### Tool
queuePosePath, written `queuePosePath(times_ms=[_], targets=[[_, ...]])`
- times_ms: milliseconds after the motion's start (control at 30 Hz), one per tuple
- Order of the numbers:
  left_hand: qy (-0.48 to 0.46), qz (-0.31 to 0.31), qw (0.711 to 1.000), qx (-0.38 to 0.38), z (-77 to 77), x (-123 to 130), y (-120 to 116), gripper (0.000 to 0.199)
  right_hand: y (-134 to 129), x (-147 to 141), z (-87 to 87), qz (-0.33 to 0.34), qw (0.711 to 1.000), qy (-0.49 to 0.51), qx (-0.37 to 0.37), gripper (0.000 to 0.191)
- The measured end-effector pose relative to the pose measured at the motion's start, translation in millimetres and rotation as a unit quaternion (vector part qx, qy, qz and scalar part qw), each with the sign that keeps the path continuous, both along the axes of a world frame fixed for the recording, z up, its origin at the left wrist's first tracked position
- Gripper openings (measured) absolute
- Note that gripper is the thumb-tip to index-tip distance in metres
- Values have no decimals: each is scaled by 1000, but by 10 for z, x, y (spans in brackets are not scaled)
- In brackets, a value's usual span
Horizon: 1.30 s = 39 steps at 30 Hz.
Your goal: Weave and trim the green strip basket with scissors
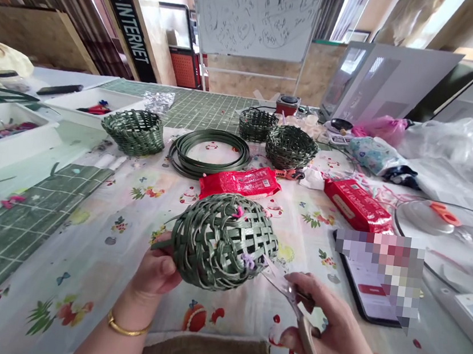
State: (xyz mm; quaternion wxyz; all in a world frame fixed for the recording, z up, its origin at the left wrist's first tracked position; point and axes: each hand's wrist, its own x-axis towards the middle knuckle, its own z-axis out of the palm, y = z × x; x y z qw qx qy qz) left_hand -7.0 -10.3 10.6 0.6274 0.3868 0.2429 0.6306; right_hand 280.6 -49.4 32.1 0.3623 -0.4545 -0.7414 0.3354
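A woven green basket point(215, 243) is tilted in the middle of the view, with a pink tie and a purple tie on its weave. My left hand point(160, 271), closed, grips the left side of this basket, and a green strip end sticks out there. In my right hand point(325, 326) is a pair of scissors point(307, 338), the fingers closed around its handles. The blade tips touch or nearly touch the basket's right side beside the purple tie.
Behind lie a coil of green strip point(209, 153), three woven baskets, including one at left point(133, 131), and two red packets point(242, 182). At right are a phone point(367, 285), orange-handled scissors point(445, 213) and a power strip. White trays stand at left; brown cloth lies in front.
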Motion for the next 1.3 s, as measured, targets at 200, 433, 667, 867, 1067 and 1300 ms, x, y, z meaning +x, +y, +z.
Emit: queuePosePath(times_ms=[200,433,667,867,1067,1300], targets=[[-9,-14,1000,-19,-18,9,0,31,-2,-52,-29,31,995,-31,85,53],[0,-23,1000,-11,-57,-27,-10,30,1,-66,-27,9,994,-35,107,49],[2,3,1000,-31,-32,-16,-32,34,-11,-83,-49,36,989,-75,120,41],[21,-14,999,-23,-5,-14,-42,35,-28,-83,-49,38,983,-103,145,36],[26,1,999,27,-17,-36,-16,34,-46,-77,-75,37,975,-139,168,34],[36,72,997,1,-48,-68,-26,34,-45,-103,-36,54,981,-123,137,30]])
